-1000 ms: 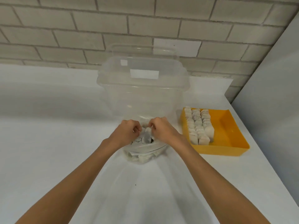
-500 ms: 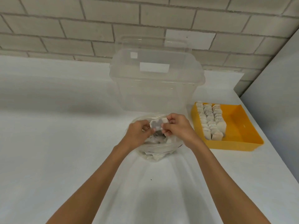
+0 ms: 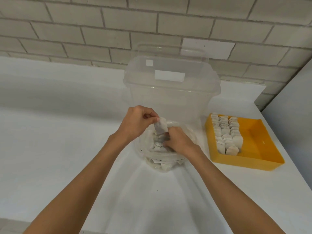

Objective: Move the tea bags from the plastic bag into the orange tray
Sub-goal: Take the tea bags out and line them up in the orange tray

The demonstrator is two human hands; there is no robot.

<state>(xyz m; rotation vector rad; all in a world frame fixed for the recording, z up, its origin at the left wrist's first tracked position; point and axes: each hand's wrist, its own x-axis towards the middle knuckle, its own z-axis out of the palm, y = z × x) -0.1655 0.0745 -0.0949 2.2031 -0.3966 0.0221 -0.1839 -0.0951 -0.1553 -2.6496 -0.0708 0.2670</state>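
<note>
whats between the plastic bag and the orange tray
Only a narrow bare strip of white counter separates the plastic bag from the orange tray, in the head view.

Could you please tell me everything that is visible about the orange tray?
The orange tray is a shallow rectangular box, open on top, of what looks like smooth hard plastic. It lies flat on the white counter, to the right of the clear tub and near the grey side wall. Its left part holds pale tea bags standing on edge in close rows; its right part is bare, with one small pale mark. Neither the left hand nor the right hand touches it.
</note>
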